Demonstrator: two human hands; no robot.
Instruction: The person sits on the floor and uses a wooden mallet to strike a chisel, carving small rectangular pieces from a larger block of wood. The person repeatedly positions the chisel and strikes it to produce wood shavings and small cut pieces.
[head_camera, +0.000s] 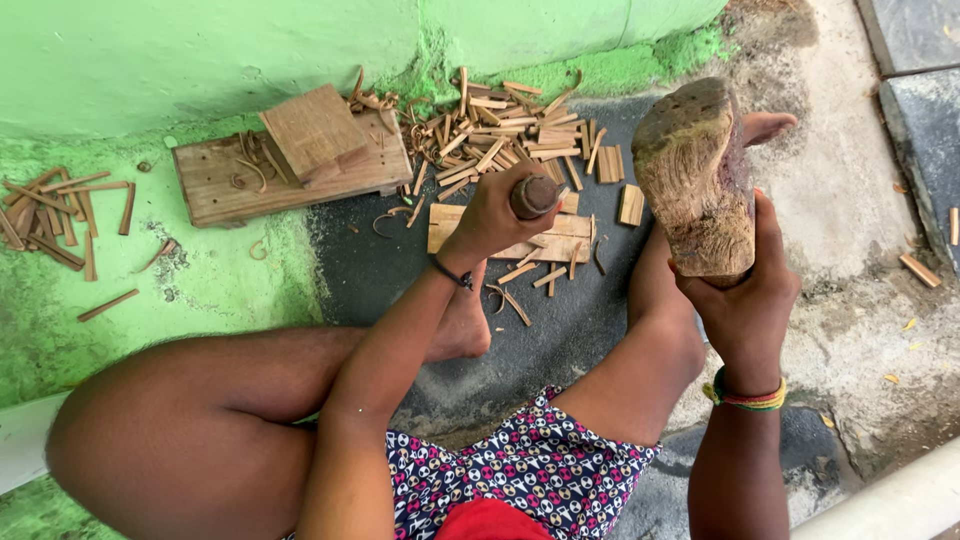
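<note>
We see one head view, looking down on a person seated on the ground. The left hand (495, 215) is closed in a fist around a round dark wooden handle (533, 196); only the butt end shows, the rest of the tool is hidden under the fist, so we cannot tell what kind it is. That hand sits over a flat pale board (545, 238) on the dark mat (380, 270), and the tool's tip and where it meets the board are covered. The right hand (745, 290) grips the lower end of a big rough wooden block (695, 175), fingers wrapped round it from behind, thumb side partly out of sight. The block is raised and tilted, and it hides most of the right foot (768, 126); just the toes stick out past it. The left foot (465, 325) rests on the mat near the board, partly behind the left forearm.

Beyond the board lies a heap of short wood strips (510, 130), too jumbled to count. Left of it is a thick plank (230, 180) with a square wood piece (312, 130) leaning on it and some curled shavings. More strips (60, 215) lie on the green painted floor (200, 290) at far left, cut by the frame edge. A few chips (918, 270) are scattered on the bare concrete at right. The bottom edge crops the patterned shorts (530, 470).
</note>
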